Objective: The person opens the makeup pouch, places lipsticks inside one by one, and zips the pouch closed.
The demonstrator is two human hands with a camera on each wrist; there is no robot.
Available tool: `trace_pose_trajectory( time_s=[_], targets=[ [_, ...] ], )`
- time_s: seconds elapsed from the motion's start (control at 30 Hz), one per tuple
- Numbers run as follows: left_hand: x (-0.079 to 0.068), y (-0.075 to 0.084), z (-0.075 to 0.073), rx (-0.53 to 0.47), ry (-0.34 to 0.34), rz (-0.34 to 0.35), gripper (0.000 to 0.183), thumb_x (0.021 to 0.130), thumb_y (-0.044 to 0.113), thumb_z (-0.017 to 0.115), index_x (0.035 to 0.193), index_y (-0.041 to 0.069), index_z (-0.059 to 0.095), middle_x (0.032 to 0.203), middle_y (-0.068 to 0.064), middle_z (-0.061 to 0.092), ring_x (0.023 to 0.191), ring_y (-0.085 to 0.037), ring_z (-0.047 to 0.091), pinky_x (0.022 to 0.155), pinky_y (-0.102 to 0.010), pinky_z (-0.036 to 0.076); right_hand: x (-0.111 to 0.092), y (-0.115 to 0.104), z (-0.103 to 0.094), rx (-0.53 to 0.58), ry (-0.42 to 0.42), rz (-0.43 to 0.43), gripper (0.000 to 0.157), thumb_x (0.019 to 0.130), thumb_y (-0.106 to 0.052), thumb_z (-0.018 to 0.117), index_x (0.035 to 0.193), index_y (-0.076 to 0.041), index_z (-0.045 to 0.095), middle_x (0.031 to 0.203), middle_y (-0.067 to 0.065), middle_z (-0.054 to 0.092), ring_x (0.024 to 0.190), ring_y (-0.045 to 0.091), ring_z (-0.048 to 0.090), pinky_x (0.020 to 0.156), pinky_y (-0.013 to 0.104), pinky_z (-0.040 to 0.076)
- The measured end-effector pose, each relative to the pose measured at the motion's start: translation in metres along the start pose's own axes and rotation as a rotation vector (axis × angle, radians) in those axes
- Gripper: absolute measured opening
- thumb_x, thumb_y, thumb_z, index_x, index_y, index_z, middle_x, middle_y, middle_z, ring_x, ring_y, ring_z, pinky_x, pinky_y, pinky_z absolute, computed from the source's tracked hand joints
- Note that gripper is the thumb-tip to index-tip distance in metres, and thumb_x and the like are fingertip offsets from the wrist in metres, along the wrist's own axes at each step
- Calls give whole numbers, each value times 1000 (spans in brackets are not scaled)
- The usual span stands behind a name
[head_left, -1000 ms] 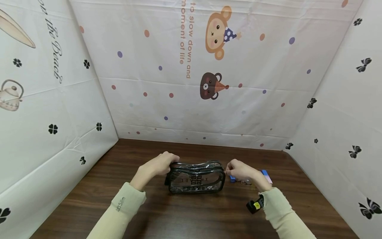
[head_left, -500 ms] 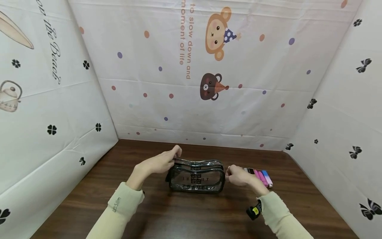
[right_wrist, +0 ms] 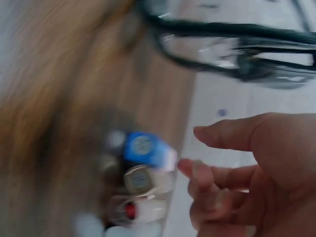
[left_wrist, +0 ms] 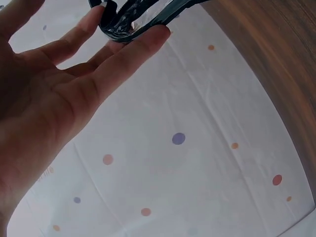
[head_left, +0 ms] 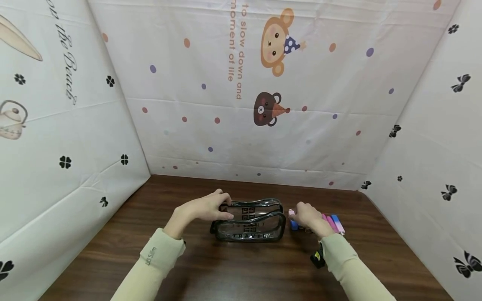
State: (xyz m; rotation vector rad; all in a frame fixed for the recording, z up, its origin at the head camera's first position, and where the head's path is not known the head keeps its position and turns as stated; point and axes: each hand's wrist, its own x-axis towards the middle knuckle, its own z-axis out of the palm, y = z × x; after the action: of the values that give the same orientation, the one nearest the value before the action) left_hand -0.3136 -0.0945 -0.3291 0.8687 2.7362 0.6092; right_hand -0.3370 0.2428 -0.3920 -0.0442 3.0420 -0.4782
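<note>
A clear pouch [head_left: 250, 225] with black piping and "TRAVEL" lettering stands on the table, its top parted into a wide mouth. My left hand [head_left: 207, 207] is at its left end, thumb and fingers spread across the mouth. In the left wrist view, nearly straight fingers [left_wrist: 128, 57] touch the pouch's dark edge [left_wrist: 118, 34]. Right of the pouch, my right hand [head_left: 306, 215] reaches over a row of small bottles or tubes. Its thumb [right_wrist: 227, 133] stands apart from the fingers, nothing between them. Near the fingertips is a blue-and-white item [right_wrist: 143, 148], blurred.
Pink tubes [head_left: 329, 221] and a blue-and-pink tube [head_left: 337, 223] show beyond the right hand, which covers part of the row. The brown wooden table [head_left: 233, 271] is bounded by printed white cloth [head_left: 188, 138] at the back and both sides. A black wrist device [head_left: 318, 258] hangs under the right cuff.
The pouch's mouth has widened, its front edge now apart from the back. My right hand has left the pouch's right end and moved right over the row. The left hand's fingers have spread.
</note>
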Motion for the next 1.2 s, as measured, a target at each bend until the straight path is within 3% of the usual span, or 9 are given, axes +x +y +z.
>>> trace_pose_trajectory(
  time_s=[0.1, 0.2, 0.47, 0.6, 0.83, 1.03, 1.2],
  targets=[
    [0, 0, 1, -5, -26, -14, 47, 92, 38, 65, 128, 10, 52, 118, -10, 47, 99, -21, 52, 90, -43, 45, 5, 5, 9, -63, 28, 53, 44, 86, -39, 70, 61, -14, 44, 61, 0, 42, 58, 17, 45, 54, 33, 35],
    [1, 0, 1, -8, -39, -22, 52, 91, 40, 65, 131, 10, 50, 124, -12, 45, 107, -24, 53, 93, -45, 45, 8, 5, 14, -97, 66, 51, 41, 82, -42, 74, 66, -11, 52, 67, 3, 51, 62, 20, 49, 56, 38, 39],
    [3, -4, 0, -2, -28, -38, 59, 92, 41, 64, 138, 9, 46, 129, -12, 43, 106, -21, 52, 92, -44, 45, 14, -3, 19, -117, 84, 51, 26, 80, -29, 75, 82, -7, 63, 78, 9, 62, 69, 24, 57, 57, 41, 46],
    [4, -5, 0, -6, -34, -30, 59, 92, 41, 64, 139, 9, 45, 129, -13, 43, 103, -19, 51, 91, -43, 45, 13, -2, 20, -83, 60, 69, 22, 80, -24, 73, 75, -6, 61, 79, 11, 63, 69, 25, 56, 58, 41, 45],
    [4, -7, 1, -13, -37, -24, 60, 92, 40, 64, 139, 9, 45, 129, -12, 43, 106, -21, 52, 92, -44, 45, 9, 4, 18, -10, 49, 60, 30, 78, -22, 72, 63, -12, 48, 62, 1, 47, 57, 17, 45, 50, 31, 33],
    [4, -8, 1, -19, -32, -29, 60, 91, 41, 65, 139, 10, 46, 131, -12, 43, 110, -23, 52, 94, -45, 45, 3, 1, 1, 44, 54, 22, 43, 81, -20, 70, 53, -16, 37, 50, -6, 28, 47, 10, 26, 45, 26, 21],
    [3, -11, 0, -18, -29, -25, 60, 92, 40, 64, 139, 9, 45, 131, -12, 43, 109, -21, 52, 94, -45, 45, 0, -7, -13, 43, 49, -16, 50, 84, -18, 66, 45, -18, 35, 43, -8, 24, 42, 7, 19, 42, 23, 15]
  ],
)
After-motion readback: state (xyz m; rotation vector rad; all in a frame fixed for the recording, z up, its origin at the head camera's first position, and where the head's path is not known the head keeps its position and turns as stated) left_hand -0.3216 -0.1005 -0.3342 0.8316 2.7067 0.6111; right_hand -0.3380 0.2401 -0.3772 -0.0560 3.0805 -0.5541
